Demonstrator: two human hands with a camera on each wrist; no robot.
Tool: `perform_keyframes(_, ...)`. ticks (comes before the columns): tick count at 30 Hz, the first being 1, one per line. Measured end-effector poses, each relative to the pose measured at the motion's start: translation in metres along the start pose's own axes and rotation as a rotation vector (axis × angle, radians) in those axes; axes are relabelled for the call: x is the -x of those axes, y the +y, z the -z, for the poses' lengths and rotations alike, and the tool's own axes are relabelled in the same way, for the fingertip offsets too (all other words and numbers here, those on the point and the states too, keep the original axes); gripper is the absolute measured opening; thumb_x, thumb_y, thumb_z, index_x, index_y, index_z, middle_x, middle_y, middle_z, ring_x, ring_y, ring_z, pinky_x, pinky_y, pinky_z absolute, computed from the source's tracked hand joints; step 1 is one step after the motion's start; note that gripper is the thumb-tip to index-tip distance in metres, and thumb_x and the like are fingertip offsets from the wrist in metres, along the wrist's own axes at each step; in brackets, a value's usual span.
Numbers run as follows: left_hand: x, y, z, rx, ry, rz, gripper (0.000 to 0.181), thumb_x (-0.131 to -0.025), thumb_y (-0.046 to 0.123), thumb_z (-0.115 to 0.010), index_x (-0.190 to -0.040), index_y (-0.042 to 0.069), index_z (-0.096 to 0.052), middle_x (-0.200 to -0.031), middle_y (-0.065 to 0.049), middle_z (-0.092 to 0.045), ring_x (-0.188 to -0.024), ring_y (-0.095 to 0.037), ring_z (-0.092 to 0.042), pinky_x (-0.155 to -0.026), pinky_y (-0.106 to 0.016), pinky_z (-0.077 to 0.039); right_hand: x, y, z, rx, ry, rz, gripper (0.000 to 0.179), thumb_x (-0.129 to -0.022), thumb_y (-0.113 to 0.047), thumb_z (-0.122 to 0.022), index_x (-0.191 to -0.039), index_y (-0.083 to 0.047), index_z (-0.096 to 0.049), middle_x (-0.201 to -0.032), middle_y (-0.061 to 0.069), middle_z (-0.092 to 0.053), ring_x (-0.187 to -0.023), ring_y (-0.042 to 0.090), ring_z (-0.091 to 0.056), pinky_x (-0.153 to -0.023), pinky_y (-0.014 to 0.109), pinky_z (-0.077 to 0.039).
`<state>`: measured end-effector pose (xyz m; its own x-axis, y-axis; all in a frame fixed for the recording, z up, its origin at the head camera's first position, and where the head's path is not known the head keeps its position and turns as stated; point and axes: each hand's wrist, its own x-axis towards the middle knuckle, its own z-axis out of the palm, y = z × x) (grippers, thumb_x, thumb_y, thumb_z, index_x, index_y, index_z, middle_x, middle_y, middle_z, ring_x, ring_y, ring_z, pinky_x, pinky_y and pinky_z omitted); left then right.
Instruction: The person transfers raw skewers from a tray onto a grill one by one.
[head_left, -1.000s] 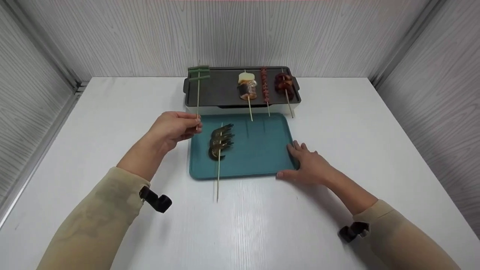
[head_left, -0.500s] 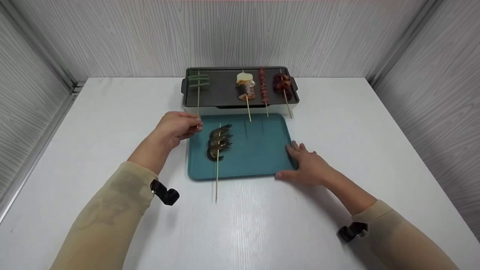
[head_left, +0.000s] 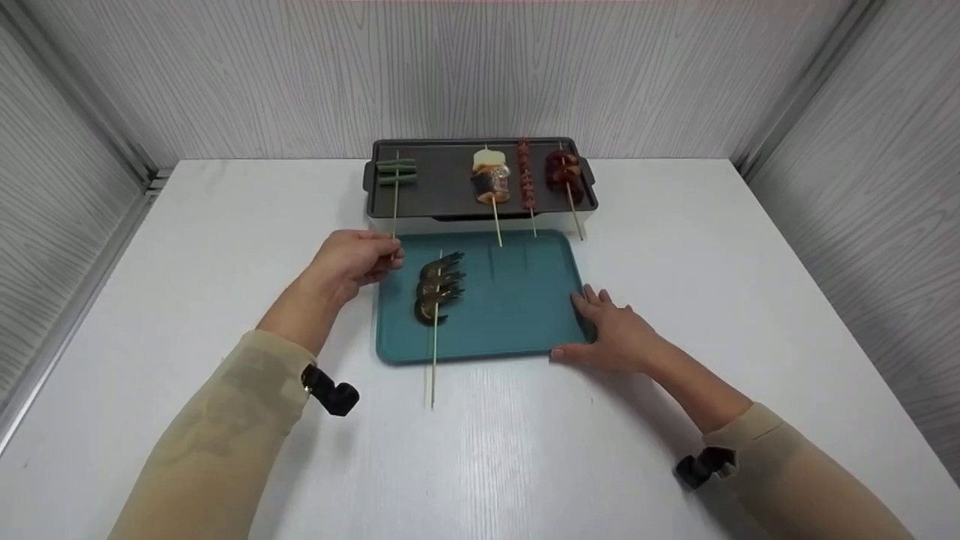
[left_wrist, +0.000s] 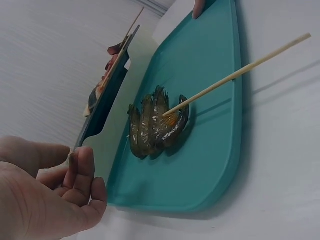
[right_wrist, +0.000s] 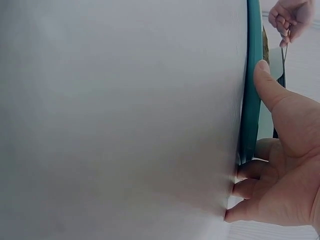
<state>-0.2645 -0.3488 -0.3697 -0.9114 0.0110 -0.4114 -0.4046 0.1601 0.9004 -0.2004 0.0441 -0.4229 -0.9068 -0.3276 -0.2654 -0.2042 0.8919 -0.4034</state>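
Observation:
My left hand (head_left: 346, 259) pinches the lower end of the stick of a green vegetable skewer (head_left: 397, 179) between thumb and fingers. Its short green pieces are at the left end of a dark griddle (head_left: 446, 191). A shrimp skewer (head_left: 439, 289) lies on the left side of a teal tray (head_left: 510, 315), its stick reaching over the front edge. At the tray's front right corner rests my right hand (head_left: 619, 334), fingers spread. In the right wrist view, the thumb (right_wrist: 270, 87) touches the rim and the other fingers are at the corner.
On the griddle's right half lie a skewer with pale and dark chunks (head_left: 491, 180), a thin red skewer (head_left: 526, 176) and a dark red, glossy skewer (head_left: 564, 174). Their sticks overhang the griddle's front. Grey wood-grain walls (head_left: 480, 75) enclose the white table (head_left: 480, 450).
The green pieces have come down and toward me, from the griddle's back edge onto its surface, with the stick still pinched in my left hand. My right hand stays at the tray corner.

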Motion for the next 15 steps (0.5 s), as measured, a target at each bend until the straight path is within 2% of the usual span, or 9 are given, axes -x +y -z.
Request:
perform_keyframes(4,0.004,-0.005,0.002,0.005,-0.009,0.008,0.041,-0.110,0.021,-0.060,-0.140,-0.006,-0.063,-0.109,-0.007,-0.072,-0.096,-0.014,-0.070,-0.107,-0.038,-0.050,0.001,0.002,-0.001,-0.001,0.004,0.001,0.114,-0.091,-0.069,-0.073,-0.168,-0.002,-0.023,-0.174,0.024,-0.016,-0.159,0.049,-0.013,-0.124,0.069,-0.015)
perform_keyframes(8,0.013,-0.011,0.006,0.001,-0.020,0.019,0.043,-0.110,0.022,-0.061,-0.142,-0.007,-0.061,-0.113,-0.008,-0.071,-0.096,-0.014,-0.071,-0.107,-0.037,-0.051,0.002,0.002,-0.002,-0.005,0.006,-0.003,0.114,-0.090,-0.070,-0.073,-0.168,-0.003,-0.023,-0.174,0.023,-0.015,-0.159,0.048,-0.013,-0.124,0.069,-0.015)
perform_keyframes(11,0.025,-0.017,0.008,-0.013,-0.010,0.017,0.044,-0.109,0.023,-0.061,-0.142,-0.006,-0.061,-0.115,-0.009,-0.070,-0.098,-0.014,-0.071,-0.104,-0.035,-0.052,0.002,0.002,-0.002,-0.007,0.009,-0.004,0.115,-0.090,-0.070,-0.073,-0.168,-0.003,-0.023,-0.174,0.022,-0.015,-0.160,0.047,-0.012,-0.124,0.068,-0.015)
perform_keyframes(15,0.050,-0.026,0.010,-0.047,-0.005,-0.005,0.044,-0.110,0.025,-0.061,-0.143,-0.005,-0.061,-0.117,-0.010,-0.071,-0.101,-0.014,-0.071,-0.101,-0.032,-0.053,0.001,0.000,0.000,-0.007,0.007,-0.001,0.115,-0.090,-0.070,-0.073,-0.169,-0.004,-0.023,-0.174,0.021,-0.015,-0.160,0.046,-0.011,-0.125,0.068,-0.014)
